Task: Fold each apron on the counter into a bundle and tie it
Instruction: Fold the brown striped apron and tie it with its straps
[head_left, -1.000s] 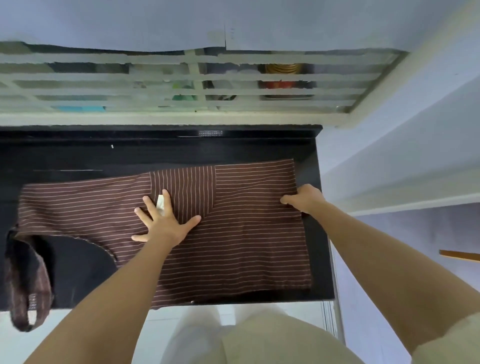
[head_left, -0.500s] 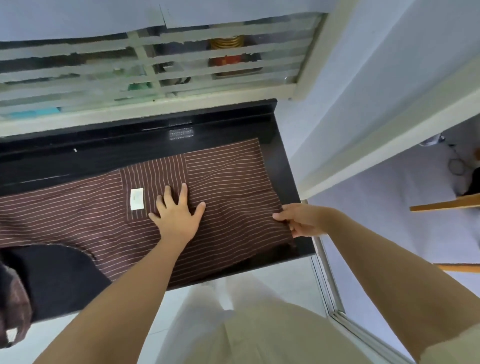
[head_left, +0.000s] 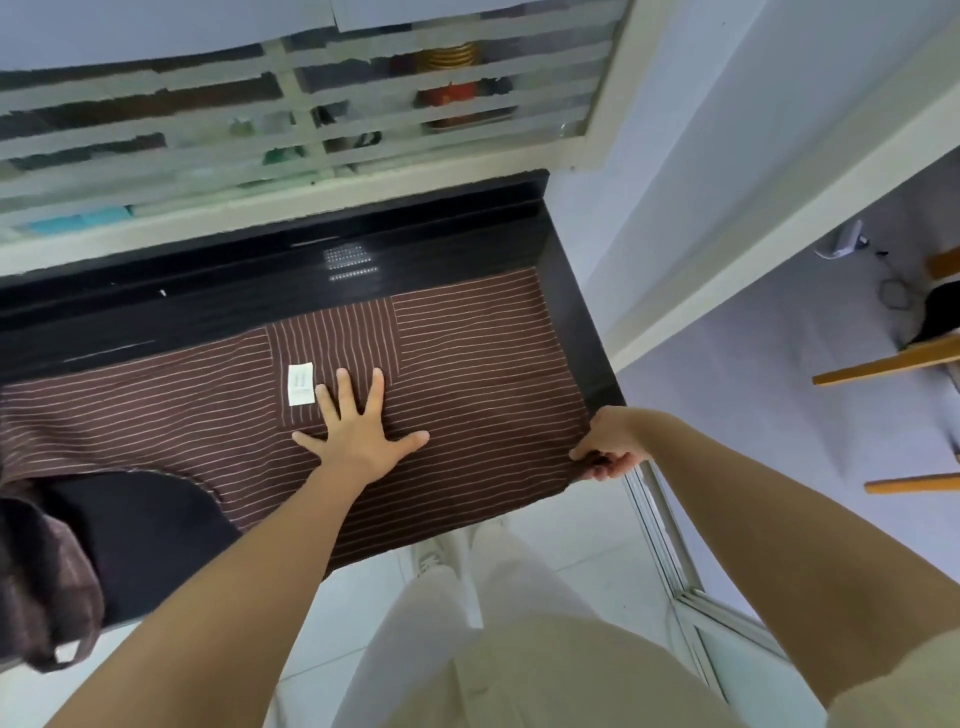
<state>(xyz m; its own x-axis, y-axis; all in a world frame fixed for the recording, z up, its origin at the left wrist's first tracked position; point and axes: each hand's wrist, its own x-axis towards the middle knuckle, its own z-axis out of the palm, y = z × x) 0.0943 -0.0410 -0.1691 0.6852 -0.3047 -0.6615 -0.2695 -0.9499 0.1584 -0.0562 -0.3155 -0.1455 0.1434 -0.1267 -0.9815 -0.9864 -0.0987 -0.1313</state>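
The brown striped apron (head_left: 467, 364) lies spread flat on the black counter (head_left: 571, 312), filling the middle of the frame from the left edge to the counter's right end. Its near hem hangs slightly over the counter's front edge.

The left hand (head_left: 358, 436) rests open on the cloth at centre frame, palm down with fingers spread, just right of a small white label (head_left: 301, 383). The right hand (head_left: 613, 441), at centre right, pinches the apron's near right corner, thumb above and fingers curled beneath the cloth.

The fabric looks thin, light and limp. It lies smooth under the flat palm, and it puckers a little toward the pinched corner. It will probably drape and sag wherever it is lifted without support, and it may slide on the glossy counter. A flat palm therefore suits it as an anchor. The hemmed corners and edges seem the best places to take hold, since they give a firm line for carrying 1 side over the other.

At lower left a darker loop of cloth (head_left: 47, 571) droops off the counter, probably a strap. Being long and floppy, it will likely need gathering before the bundle is tied.
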